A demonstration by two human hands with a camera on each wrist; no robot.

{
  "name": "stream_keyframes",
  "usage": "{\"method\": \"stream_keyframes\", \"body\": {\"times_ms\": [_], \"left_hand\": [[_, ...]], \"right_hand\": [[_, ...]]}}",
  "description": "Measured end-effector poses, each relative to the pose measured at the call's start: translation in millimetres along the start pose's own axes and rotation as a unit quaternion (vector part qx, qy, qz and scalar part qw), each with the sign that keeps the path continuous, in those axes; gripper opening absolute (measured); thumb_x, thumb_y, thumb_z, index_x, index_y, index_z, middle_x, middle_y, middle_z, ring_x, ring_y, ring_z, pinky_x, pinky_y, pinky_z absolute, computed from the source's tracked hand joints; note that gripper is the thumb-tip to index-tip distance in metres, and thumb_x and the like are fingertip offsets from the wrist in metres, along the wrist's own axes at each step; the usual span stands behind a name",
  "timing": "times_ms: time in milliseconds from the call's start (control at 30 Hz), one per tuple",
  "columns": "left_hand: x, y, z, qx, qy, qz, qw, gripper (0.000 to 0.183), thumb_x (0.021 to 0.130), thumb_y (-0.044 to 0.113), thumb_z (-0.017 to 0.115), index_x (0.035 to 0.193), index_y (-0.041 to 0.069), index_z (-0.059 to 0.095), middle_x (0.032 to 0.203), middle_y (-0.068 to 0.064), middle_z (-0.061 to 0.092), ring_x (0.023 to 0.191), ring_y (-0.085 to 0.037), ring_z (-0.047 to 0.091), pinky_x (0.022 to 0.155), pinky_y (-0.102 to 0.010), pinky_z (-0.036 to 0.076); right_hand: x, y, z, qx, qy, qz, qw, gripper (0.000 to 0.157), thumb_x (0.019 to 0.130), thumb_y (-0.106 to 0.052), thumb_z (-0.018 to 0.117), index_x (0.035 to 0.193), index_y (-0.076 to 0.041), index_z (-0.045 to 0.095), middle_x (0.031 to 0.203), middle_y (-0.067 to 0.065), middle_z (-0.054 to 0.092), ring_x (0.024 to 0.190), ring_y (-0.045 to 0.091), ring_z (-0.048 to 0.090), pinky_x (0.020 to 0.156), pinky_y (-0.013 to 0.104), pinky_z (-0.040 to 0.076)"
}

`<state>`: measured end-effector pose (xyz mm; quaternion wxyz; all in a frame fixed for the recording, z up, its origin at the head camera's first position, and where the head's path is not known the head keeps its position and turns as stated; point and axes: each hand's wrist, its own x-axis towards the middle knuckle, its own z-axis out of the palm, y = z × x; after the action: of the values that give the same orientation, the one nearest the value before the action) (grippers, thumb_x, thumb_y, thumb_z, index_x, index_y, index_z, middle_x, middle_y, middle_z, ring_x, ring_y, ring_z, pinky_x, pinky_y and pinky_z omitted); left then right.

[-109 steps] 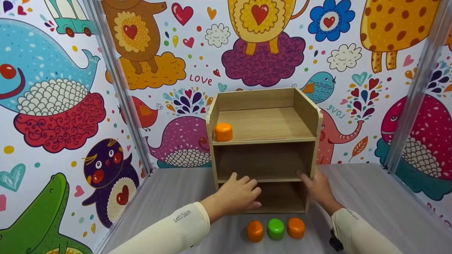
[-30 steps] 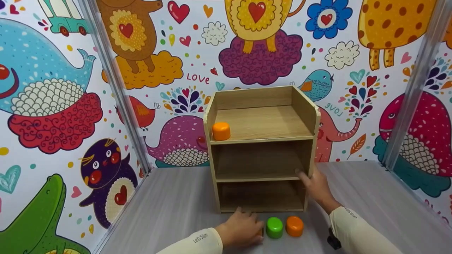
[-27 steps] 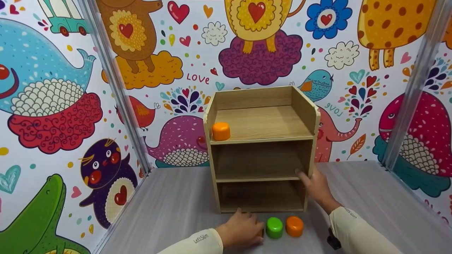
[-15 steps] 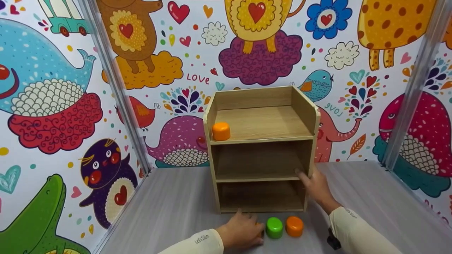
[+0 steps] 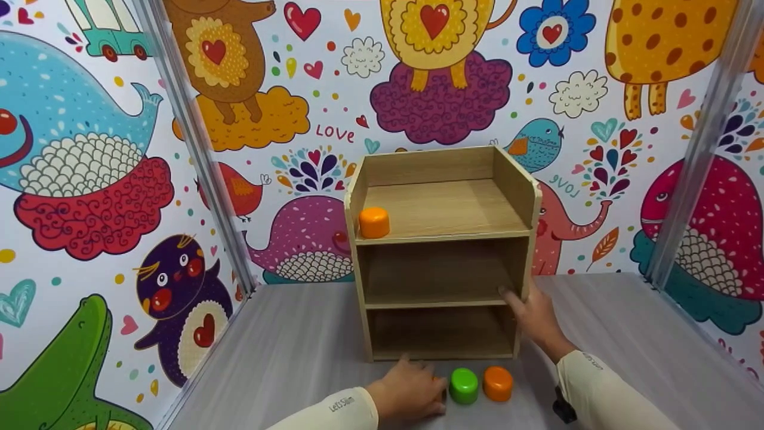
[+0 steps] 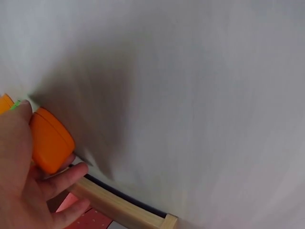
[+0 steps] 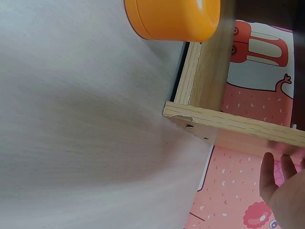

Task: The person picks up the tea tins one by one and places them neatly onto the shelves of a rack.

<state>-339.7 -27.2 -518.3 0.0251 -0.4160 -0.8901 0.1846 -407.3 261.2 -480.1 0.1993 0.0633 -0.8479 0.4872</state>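
My left hand point(image 5: 409, 388) is low in front of the shelf, its thumb and fingers around an orange rounded cylinder point(image 6: 51, 140) at the table; in the head view the hand hides most of it. Just to its right stand a green cylinder point(image 5: 464, 385) and another orange cylinder point(image 5: 498, 383), both upright. My right hand point(image 5: 537, 316) grips the right side panel of a small wooden shelf point(image 5: 441, 209), thumb at the middle board's front edge and fingers on the outer face. One more orange cylinder point(image 5: 374, 223) sits on the shelf's top board, at the front left corner.
Grey table point(image 5: 286, 346) surrounds the shelf, which has two compartments below its top board. Cartoon-printed walls point(image 5: 334, 71) stand behind and at both sides, joined by metal corner posts point(image 5: 197, 143).
Since the earliest frame my left hand has come down from before the shelf to the leftmost orange cylinder and closed around it. Over the last second both hands have stayed in place.
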Motion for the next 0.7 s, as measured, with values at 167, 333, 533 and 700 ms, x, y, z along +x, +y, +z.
{"method": "stream_keyframes", "body": {"times_ms": [167, 333, 533, 700], "left_hand": [[1.0, -1.4, -1.4, -0.009, -0.008, 0.006, 0.9999, 0.041, 0.101, 0.065, 0.043, 0.115, 0.031, 0.063, 0.114, 0.003, 0.07, 0.112, -0.019, 0.067, 0.096, -0.051, 0.053], [1.8, -1.7, -3.1, -0.005, -0.007, 0.008, 0.9999, 0.043, 0.101, 0.065, 0.043, 0.115, 0.03, 0.063, 0.114, 0.003, 0.07, 0.111, -0.019, 0.068, 0.096, -0.052, 0.053], [1.6, -1.3, -3.8, 0.005, -0.007, 0.003, 1.0, 0.043, 0.101, 0.066, 0.043, 0.114, 0.03, 0.061, 0.113, 0.003, 0.07, 0.109, -0.019, 0.068, 0.096, -0.05, 0.054], [1.3, -2.3, -5.9, 0.001, -0.006, 0.0, 1.0, 0.045, 0.1, 0.068, 0.044, 0.114, 0.029, 0.06, 0.113, 0.002, 0.07, 0.109, -0.019, 0.068, 0.098, -0.051, 0.053]], "right_hand": [[-0.4, -0.5, -0.8, 0.001, 0.0, -0.003, 1.0, 0.073, 0.101, -0.044, 0.061, 0.16, -0.019, 0.027, 0.146, 0.022, 0.055, 0.124, 0.039, 0.061, 0.105, 0.06, 0.047], [-0.7, -1.0, -1.5, 0.004, -0.001, 0.002, 1.0, 0.073, 0.1, -0.045, 0.061, 0.16, -0.02, 0.028, 0.145, 0.021, 0.057, 0.12, 0.038, 0.063, 0.101, 0.058, 0.051], [-0.8, -0.7, -1.8, 0.006, -0.004, 0.002, 1.0, 0.074, 0.101, -0.045, 0.061, 0.161, -0.02, 0.026, 0.145, 0.022, 0.056, 0.119, 0.038, 0.064, 0.101, 0.059, 0.051], [-0.3, -0.3, -2.1, 0.006, -0.003, -0.001, 1.0, 0.074, 0.101, -0.045, 0.061, 0.161, -0.018, 0.026, 0.146, 0.023, 0.055, 0.123, 0.04, 0.062, 0.105, 0.06, 0.047]]}}
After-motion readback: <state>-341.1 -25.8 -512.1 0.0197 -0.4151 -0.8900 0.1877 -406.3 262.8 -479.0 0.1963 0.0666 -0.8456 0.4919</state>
